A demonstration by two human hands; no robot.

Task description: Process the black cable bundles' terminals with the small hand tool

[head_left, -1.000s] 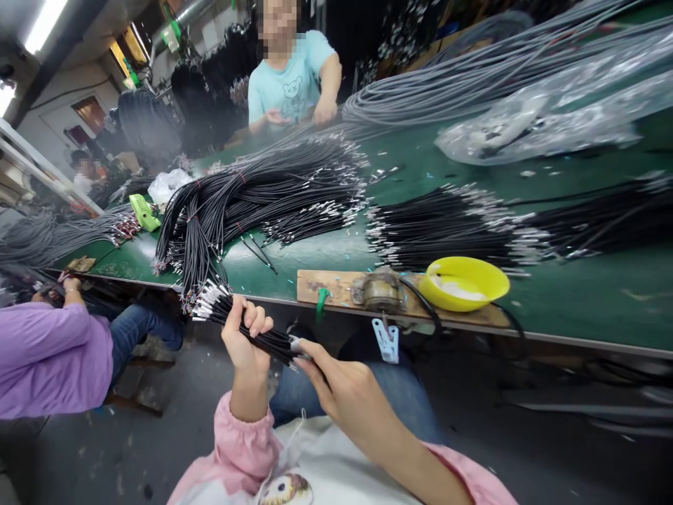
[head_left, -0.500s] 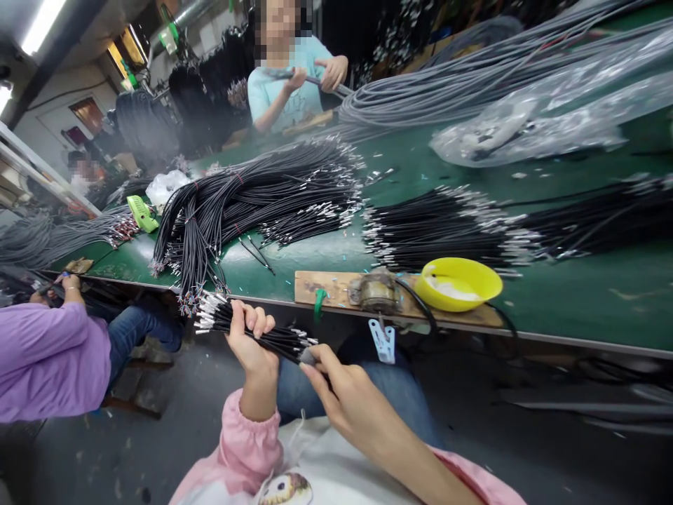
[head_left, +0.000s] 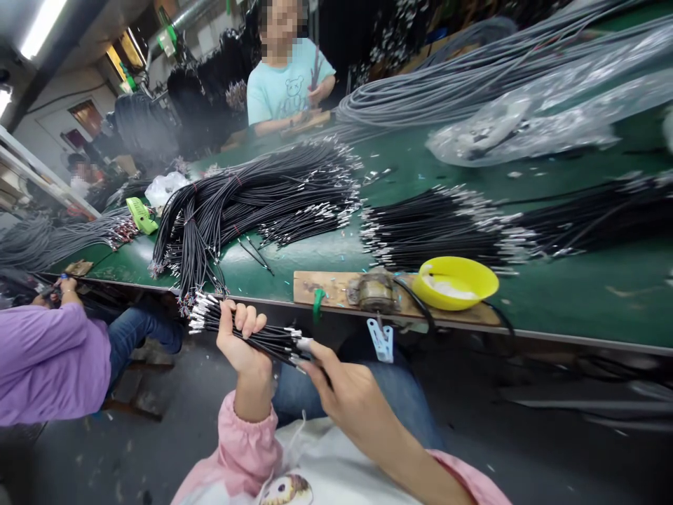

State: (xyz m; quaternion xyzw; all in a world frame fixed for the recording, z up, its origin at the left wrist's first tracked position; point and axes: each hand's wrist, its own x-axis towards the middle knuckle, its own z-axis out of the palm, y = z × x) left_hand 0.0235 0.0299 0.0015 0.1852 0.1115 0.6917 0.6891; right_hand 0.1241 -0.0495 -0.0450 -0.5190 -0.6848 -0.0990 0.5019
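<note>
Low in the frame, left of the middle, the left hand (head_left: 245,344) is closed tight around a bunch of black wires (head_left: 276,342) with silvery tips, and the right hand (head_left: 347,389) has its thumb and pointing finger at the bunch's right end, but I can't tell if they are pinching it. Behind the hands is a green tabletop (head_left: 578,298), with a big pile of black wires (head_left: 247,189) left of the middle and a yellow bowl (head_left: 465,299) right of the middle. At the top middle, a person in a light blue shirt (head_left: 278,91) holds something thin.
</note>
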